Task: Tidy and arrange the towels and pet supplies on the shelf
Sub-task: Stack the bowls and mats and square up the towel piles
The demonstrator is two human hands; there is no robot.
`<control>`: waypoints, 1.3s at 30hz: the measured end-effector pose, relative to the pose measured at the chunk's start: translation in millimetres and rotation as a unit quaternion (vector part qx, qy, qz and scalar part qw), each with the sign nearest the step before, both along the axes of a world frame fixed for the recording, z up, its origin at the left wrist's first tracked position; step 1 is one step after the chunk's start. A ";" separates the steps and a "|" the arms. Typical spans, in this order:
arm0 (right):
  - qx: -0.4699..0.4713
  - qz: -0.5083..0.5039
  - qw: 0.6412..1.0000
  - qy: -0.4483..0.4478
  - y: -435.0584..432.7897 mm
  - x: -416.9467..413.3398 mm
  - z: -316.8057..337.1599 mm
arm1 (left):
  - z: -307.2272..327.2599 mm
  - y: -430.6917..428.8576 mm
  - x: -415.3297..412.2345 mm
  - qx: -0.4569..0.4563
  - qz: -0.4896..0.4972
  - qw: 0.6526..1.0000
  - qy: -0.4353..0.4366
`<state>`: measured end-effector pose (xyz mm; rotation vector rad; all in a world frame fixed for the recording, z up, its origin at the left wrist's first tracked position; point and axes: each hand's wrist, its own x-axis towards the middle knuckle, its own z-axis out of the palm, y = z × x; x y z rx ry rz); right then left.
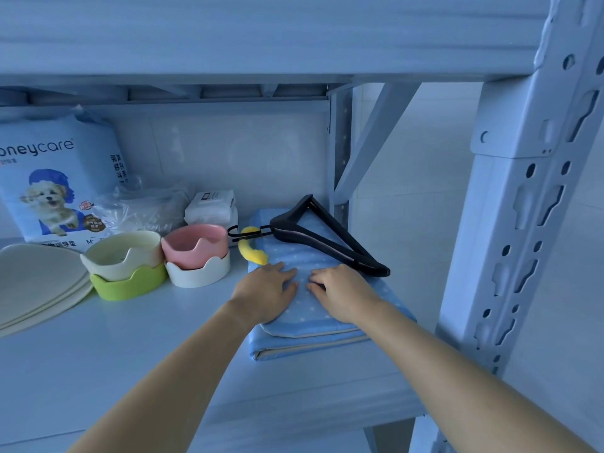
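1. The light was cool and bluish, soft and fairly dim, with no hard shadows.
2. The wall point(248, 152) behind the shelf carried a faint pale sheen.
3. Under the upper shelf point(228, 37) it was darker.
4. The wide lens bent the metal post point(536, 197) at the right edge.
5. The forearms nearest the camera looked slightly soft.

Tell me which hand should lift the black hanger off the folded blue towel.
Right, probably. The right hand lies flat on the blue towel just below the hanger's near arm. The left hand sits further left, nearer the yellow piece, and could steady the towel.
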<state>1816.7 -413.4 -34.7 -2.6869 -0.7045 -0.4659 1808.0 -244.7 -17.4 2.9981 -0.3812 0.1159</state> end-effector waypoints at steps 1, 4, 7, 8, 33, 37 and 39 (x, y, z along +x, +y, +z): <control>0.000 0.000 1.000 0.003 0.5 1.1 0.4 | -0.2 0.5 1.8 -0.001 -0.001 1.000 0.000; 0.002 0.001 1.000 0.004 2.0 6.1 2.9 | 0.2 3.1 9.6 -0.001 -0.002 1.000 0.000; 0.000 -0.002 1.000 0.004 3.6 12.7 3.1 | 0.9 5.9 16.1 -0.009 -0.005 1.000 0.001; 0.000 -0.004 1.000 0.003 4.3 14.3 3.4 | 0.9 6.7 17.9 -0.012 -0.006 1.000 0.002; -0.062 -0.087 0.992 -0.074 9.7 41.5 29.5 | 16.1 9.5 61.1 -0.088 -0.081 0.983 -0.140; -0.064 -0.113 0.990 -0.058 9.8 45.3 30.3 | 24.4 7.0 79.6 -0.069 -0.111 0.981 -0.147; -0.077 -0.131 0.987 -0.050 11.0 45.6 31.3 | 28.0 4.1 89.9 -0.060 -0.122 0.981 -0.139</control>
